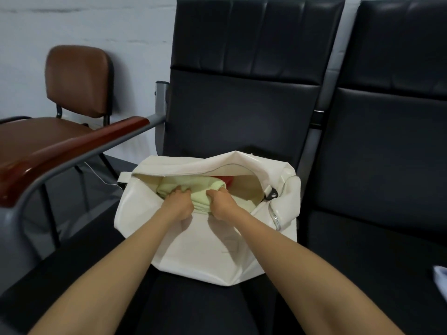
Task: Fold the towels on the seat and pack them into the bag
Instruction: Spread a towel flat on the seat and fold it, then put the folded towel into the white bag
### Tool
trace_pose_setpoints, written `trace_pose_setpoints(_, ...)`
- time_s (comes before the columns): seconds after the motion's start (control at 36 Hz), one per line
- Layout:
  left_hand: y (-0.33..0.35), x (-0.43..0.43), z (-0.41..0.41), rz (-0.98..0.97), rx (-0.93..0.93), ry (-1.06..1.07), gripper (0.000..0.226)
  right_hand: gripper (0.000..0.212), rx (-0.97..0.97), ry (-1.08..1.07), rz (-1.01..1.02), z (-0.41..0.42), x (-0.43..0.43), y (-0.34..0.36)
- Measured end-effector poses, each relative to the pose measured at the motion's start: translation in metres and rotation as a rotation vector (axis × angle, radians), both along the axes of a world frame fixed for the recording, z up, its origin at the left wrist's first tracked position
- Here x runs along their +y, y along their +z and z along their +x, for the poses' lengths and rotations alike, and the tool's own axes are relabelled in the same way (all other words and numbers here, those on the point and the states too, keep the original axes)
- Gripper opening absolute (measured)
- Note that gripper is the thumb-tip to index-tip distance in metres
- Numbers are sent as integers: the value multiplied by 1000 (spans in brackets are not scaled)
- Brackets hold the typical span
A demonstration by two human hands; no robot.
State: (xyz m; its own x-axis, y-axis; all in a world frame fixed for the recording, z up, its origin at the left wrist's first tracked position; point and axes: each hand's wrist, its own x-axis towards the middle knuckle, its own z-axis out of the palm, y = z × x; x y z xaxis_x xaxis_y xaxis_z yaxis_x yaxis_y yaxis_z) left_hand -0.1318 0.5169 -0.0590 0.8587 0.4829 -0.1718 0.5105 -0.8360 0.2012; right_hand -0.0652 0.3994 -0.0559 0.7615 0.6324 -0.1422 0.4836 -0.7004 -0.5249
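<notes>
A white bag [205, 247] lies open on the black seat [193, 308], its mouth facing up and away. A folded pale green towel [193, 189] sits in the opening. My left hand [177, 205] grips the towel's near left edge and my right hand [221, 204] grips its near right edge, both at the bag's front lip. Behind the green towel a bit of red-orange cloth [226, 180] shows deeper inside the bag.
A wooden armrest [72, 151] on a grey metal frame runs along the left. A brown chair [77, 81] stands beyond it. A second black seat [377, 238] adjoins on the right, with a pale cloth [440, 279] at the frame's right edge.
</notes>
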Motion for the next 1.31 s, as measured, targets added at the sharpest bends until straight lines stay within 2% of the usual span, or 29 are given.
trace_pose_setpoints(0.06, 3, -8, -11, -9, -104, -15, 48, 47, -12, 4, -12, -4, -11, 8)
trace_pose_setpoints(0.14, 12, -31, -31, -6, -195, -54, 51, 57, -44, -2, -11, -15, -35, 26)
trace_pose_setpoints(0.33, 56, -119, -71, -77, -463, -127, 53, 44, -195, 8, 165, -48, -139, 88)
trace_pose_setpoints(0.53, 92, -235, -70, -62, -580, -370, 51, 51, -434, -202, 45, -67, -301, 111)
trace_pose_setpoints(0.69, 101, -342, -47, -102, -545, -537, 51, 48, -544, -485, -107, -80, -435, 106)
trace_pose_setpoints(0.89, 91, -464, -29, -166, -441, -732, 52, 47, -420, -761, -244, -94, -554, 84)
trace_pose_setpoints(1.19, 47, -590, 4, -195, -221, -924, 48, 60, -263, -961, -347, -96, -665, 44)
trace_pose_setpoints(1.31, 27, -613, 12, -194, -134, -956, 49, 51, -279, -984, -321, -95, -685, 38)
